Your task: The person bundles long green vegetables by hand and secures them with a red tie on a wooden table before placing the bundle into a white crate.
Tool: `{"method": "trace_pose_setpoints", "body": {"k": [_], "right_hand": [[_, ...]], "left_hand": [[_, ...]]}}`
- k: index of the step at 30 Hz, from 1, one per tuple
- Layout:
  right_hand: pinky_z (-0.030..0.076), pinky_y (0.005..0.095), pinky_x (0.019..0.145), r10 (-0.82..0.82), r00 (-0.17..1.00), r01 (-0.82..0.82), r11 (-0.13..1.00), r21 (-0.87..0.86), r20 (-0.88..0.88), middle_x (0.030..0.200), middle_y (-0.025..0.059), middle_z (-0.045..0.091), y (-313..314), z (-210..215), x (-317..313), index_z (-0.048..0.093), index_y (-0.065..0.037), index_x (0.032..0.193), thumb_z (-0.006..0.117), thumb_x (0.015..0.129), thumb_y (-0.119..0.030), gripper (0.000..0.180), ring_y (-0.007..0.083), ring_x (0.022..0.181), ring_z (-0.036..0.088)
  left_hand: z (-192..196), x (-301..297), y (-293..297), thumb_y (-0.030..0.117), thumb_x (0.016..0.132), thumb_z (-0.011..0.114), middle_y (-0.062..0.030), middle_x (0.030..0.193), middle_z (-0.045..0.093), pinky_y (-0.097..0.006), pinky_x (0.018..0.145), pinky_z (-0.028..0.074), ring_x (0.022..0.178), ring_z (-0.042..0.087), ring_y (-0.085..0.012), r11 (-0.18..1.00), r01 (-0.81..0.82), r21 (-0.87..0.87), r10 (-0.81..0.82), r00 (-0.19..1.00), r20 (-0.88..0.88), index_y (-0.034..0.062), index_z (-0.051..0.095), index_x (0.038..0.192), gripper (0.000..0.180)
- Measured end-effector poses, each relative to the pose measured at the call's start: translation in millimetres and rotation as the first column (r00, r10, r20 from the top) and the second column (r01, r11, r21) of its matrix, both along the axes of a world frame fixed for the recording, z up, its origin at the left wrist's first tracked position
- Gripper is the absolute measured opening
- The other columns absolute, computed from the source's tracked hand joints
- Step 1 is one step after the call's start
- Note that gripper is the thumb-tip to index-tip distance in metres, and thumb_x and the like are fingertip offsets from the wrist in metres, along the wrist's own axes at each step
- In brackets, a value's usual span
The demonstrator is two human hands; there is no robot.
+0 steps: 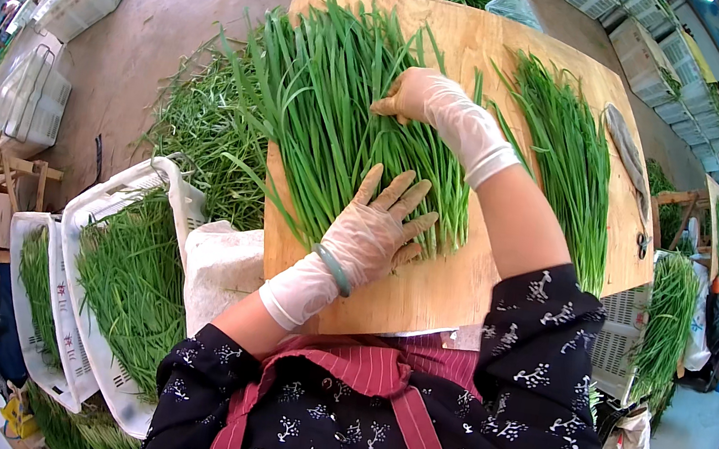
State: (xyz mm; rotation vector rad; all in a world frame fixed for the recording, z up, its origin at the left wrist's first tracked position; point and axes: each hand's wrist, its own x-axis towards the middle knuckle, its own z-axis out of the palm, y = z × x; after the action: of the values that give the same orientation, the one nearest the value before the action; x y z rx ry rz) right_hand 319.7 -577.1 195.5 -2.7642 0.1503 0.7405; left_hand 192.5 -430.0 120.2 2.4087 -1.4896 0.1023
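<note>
A wide pile of garlic chives (pixel 319 118), long flat green leaves, lies across a plywood board (pixel 458 307) in front of me. Both hands wear thin pale gloves. My left hand (pixel 377 227) rests on the near part of the pile with its fingers spread; a green bangle circles that wrist. Farther off, my right hand (pixel 423 100) reaches over the pile, its fingers curled down onto some of the leaves. Its fingertips are partly hidden. To the right on the board lies a second bundle of garlic chives (pixel 561 161), apart from my hands.
A grey cloth strip (pixel 629 152) lies along the board's right edge. Loose leaves (pixel 216 131) heap up left of the board. White crates (pixel 77 203) of greens stand at the lower left. Another crate (pixel 618 348) is at the right, and more stacked crates (pixel 648 68) line the far right.
</note>
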Motion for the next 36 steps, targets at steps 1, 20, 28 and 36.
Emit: {"method": "trace_pose_setpoints", "body": {"k": [1, 20, 28, 36], "right_hand": [[0.046, 0.0278, 0.077, -0.041, 0.997, 0.033, 0.991, 0.133, 0.061, 0.08, 0.0033, 0.066, -7.2, -9.5, 0.2, 0.063, -0.007, 0.102, 0.065, 0.078, -0.033, 0.035, 0.0142, 0.077, 0.06], [0.046, 0.0356, 0.079, -0.309, 0.441, 0.246, 0.944, 0.218, 0.843, 0.092, 0.0107, 0.063, -39.5, -48.7, -55.0, 0.064, -0.01, 0.092, 0.057, 0.078, -0.043, 0.036, 0.0261, 0.089, 0.059], [0.047, 0.0342, 0.066, -0.149, 0.859, 0.082, 0.984, 0.156, 0.489, 0.076, 0.011, 0.064, 33.3, -34.6, -102.2, 0.066, -0.01, 0.082, 0.062, 0.072, -0.038, 0.03, 0.0261, 0.073, 0.061], [0.047, 0.0349, 0.064, -0.449, 0.685, 0.069, 0.823, 0.563, 0.573, 0.075, 0.0116, 0.063, 15.8, -33.8, -131.1, 0.064, -0.007, 0.081, 0.064, 0.074, -0.033, 0.026, 0.0277, 0.072, 0.06]], "left_hand": [[0.3, -1.3, -3.3, 0.036, 0.082, 0.049, -0.0087, 0.135, 0.035, -0.053, 0.105, 0.007, 0.127, 0.026, -0.0282, 1.0, 0.018, -0.007, -0.018, 1.0, -0.002, 0.0216, 0.048, 0.123, 0.043], [-9.7, -14.3, 1.0, 0.023, 0.077, 0.056, -0.0072, 0.124, 0.046, -0.046, 0.103, 0.022, 0.12, 0.036, -0.0262, 0.995, 0.045, -0.094, -0.037, 0.996, 0.085, 0.0131, 0.054, 0.112, 0.037], [1.1, -24.2, 9.1, 0.018, 0.074, 0.053, -0.006, 0.114, 0.053, -0.044, 0.104, 0.025, 0.115, 0.043, -0.0235, 0.974, 0.176, -0.141, -0.166, 0.983, 0.082, 0.0114, 0.06, 0.103, 0.031], [20.3, 22.3, 69.1, 0.002, 0.075, 0.057, -0.009, 0.098, 0.063, -0.04, 0.092, 0.041, 0.096, 0.058, -0.0254, 0.739, -0.314, -0.596, 0.306, 0.945, -0.117, 0.0067, 0.061, 0.097, 0.022]]}}
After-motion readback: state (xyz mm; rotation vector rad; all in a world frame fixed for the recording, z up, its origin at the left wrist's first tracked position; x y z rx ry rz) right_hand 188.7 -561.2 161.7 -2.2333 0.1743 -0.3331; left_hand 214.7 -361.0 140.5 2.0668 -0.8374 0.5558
